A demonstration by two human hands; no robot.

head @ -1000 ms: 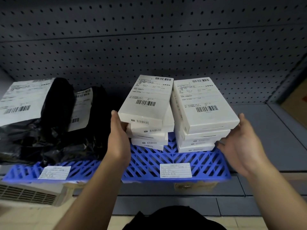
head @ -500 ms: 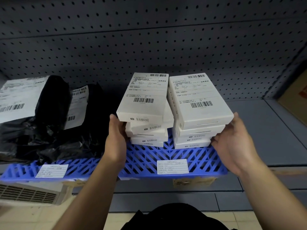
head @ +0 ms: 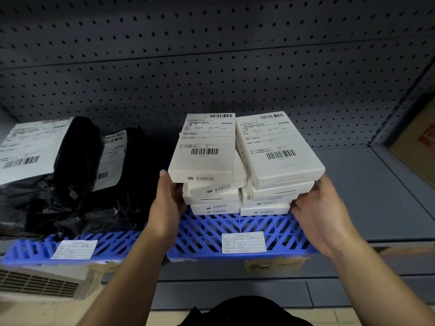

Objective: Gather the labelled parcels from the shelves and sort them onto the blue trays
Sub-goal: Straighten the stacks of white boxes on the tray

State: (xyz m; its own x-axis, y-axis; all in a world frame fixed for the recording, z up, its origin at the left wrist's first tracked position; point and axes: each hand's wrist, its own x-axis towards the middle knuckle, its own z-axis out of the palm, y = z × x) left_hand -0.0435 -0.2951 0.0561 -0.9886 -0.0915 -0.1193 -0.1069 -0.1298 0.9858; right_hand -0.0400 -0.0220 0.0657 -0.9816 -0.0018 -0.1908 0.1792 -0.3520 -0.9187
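Observation:
Two stacks of white labelled boxes stand side by side on a blue lattice tray [head: 235, 228] on the shelf. My left hand [head: 167, 208] lies against the left side of the left stack [head: 204, 149], thumb up at the top box's front corner and fingers hidden behind the boxes. My right hand [head: 321, 214] presses against the right side of the right stack [head: 279, 149], its fingertips at the lower boxes. The left stack's boxes sit slightly skewed.
Black labelled parcel bags [head: 70, 184] lean against the pegboard on a second blue tray [head: 30, 249] to the left. Each tray's front carries a paper label. A cardboard box [head: 419, 142] sits at far right, and a white vented unit [head: 40, 283] at lower left.
Both hands stay against the outer sides of the stacks. My right hand has slid slightly lower along the right stack. The stacks remain on the tray.

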